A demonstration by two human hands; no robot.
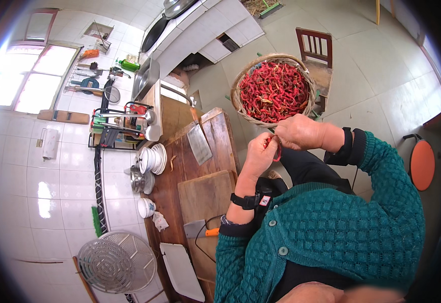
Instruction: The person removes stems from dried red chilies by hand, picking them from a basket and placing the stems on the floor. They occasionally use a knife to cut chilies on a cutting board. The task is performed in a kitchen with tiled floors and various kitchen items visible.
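A red chili pepper [278, 152] is pinched in my left hand [260, 153], part of it hanging below the fingers. My right hand [297, 131] meets it from the other side, fingertips closed at the pepper's upper end; its grip there is partly hidden by the fingers. Just beyond both hands stands a round wicker basket [236, 102] heaped with dried red chili peppers [275, 91], some with pale stems. My right hand overlaps the basket's near rim in the view.
Left of me, a wooden table [171, 146] bears a cleaver [199, 143], a cutting board [205, 189], an orange-handled knife [201, 229], stacked bowls [150, 159] and a white tray [182, 270]. A wooden chair [319, 49] stands behind the basket. An orange round pan [422, 165] is at right.
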